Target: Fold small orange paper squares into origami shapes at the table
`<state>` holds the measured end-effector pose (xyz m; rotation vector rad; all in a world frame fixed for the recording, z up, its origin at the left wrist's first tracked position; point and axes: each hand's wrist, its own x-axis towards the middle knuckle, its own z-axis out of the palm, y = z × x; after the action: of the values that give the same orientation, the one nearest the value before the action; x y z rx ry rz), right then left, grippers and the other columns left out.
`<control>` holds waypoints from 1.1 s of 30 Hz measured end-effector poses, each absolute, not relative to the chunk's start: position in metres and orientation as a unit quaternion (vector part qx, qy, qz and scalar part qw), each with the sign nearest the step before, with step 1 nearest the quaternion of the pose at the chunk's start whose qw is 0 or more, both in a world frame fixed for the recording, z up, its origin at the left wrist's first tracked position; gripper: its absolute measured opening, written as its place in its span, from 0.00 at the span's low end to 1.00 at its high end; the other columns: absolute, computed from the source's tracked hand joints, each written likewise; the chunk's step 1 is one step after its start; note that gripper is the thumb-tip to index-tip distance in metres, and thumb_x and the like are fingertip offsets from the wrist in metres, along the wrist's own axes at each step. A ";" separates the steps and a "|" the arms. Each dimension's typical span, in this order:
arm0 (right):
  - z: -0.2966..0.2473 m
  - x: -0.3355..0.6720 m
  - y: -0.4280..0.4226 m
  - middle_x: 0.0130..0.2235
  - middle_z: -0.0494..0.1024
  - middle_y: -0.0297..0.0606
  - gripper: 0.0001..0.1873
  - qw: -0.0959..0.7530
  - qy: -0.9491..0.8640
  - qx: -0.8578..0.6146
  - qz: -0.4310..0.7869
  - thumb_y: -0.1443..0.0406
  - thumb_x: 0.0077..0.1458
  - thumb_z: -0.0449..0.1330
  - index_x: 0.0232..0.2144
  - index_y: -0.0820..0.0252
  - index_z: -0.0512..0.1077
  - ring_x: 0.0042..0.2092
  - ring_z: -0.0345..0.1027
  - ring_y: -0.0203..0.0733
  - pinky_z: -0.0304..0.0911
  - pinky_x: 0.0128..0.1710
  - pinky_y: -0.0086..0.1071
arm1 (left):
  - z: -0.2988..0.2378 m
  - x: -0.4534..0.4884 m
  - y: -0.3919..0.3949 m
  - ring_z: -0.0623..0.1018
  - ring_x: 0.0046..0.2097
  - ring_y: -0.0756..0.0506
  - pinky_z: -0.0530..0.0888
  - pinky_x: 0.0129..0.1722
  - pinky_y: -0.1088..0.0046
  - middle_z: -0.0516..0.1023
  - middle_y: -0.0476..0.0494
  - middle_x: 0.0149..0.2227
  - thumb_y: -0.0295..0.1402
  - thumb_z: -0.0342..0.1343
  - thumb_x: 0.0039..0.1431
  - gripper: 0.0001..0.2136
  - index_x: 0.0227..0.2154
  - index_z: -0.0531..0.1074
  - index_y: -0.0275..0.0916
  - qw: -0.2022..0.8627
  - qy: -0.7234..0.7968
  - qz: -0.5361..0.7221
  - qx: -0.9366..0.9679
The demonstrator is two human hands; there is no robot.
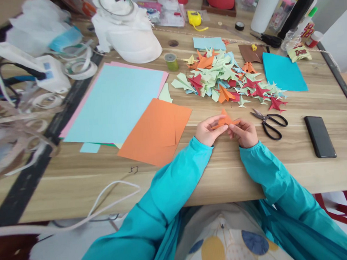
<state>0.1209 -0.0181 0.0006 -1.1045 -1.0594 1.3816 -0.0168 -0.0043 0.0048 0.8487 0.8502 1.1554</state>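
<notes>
Both hands pinch one small orange folded paper point(225, 121) just above the table point(251, 168); left hand point(207, 131) closed on its left end, right hand point(245, 133) closed on its right end; the paper sits between the two grips, long axis running roughly left-right, a point sticking up away from the person; both hands equally near, both touching it; teal sleeves on both arms.

Just right of the right grip: black scissors point(268, 123), blades pointing back toward the hands, apart from them; further right a dark phone point(319, 136) lying flat. Beyond the grips: pile of folded paper shapes point(229, 78), green, red, orange, blue; near but not touching the hands. Left of the left grip: orange sheet point(157, 131) overlapping a light blue sheet point(116, 102) on pink; a cyan sheet point(283, 72) off beyond-right.

Table is pale wood grain; far edge cluttered with tape rolls, a white object, rolls and bottles; room detail unclear.
</notes>
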 end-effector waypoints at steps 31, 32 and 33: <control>0.000 0.121 -0.014 0.24 0.75 0.32 0.17 0.532 -0.422 -0.482 0.553 0.58 0.36 0.67 0.28 0.60 0.69 0.23 0.67 0.32 0.64 0.23 0.28 | 0.008 -0.017 -0.006 0.73 0.24 0.51 0.72 0.26 0.74 0.76 0.47 0.24 0.27 0.64 0.33 0.15 0.30 0.75 0.35 0.592 0.412 0.493 0.487; 0.002 0.120 -0.015 0.24 0.75 0.32 0.17 0.528 -0.427 -0.484 0.551 0.57 0.35 0.67 0.27 0.60 0.69 0.23 0.66 0.32 0.64 0.23 0.28 | 0.008 -0.016 -0.007 0.74 0.24 0.51 0.72 0.27 0.74 0.76 0.47 0.23 0.26 0.64 0.32 0.15 0.30 0.75 0.35 0.588 0.411 0.493 0.492; 0.004 0.119 -0.015 0.23 0.75 0.32 0.17 0.525 -0.433 -0.486 0.549 0.57 0.35 0.67 0.25 0.60 0.69 0.22 0.66 0.32 0.63 0.22 0.28 | 0.009 -0.016 -0.007 0.74 0.24 0.51 0.73 0.27 0.74 0.76 0.47 0.23 0.26 0.64 0.32 0.14 0.29 0.75 0.35 0.584 0.412 0.494 0.495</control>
<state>0.1193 -0.0150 0.0037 -1.1630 -1.0351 1.3123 -0.0159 -0.0073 0.0090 1.1549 0.9615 1.1521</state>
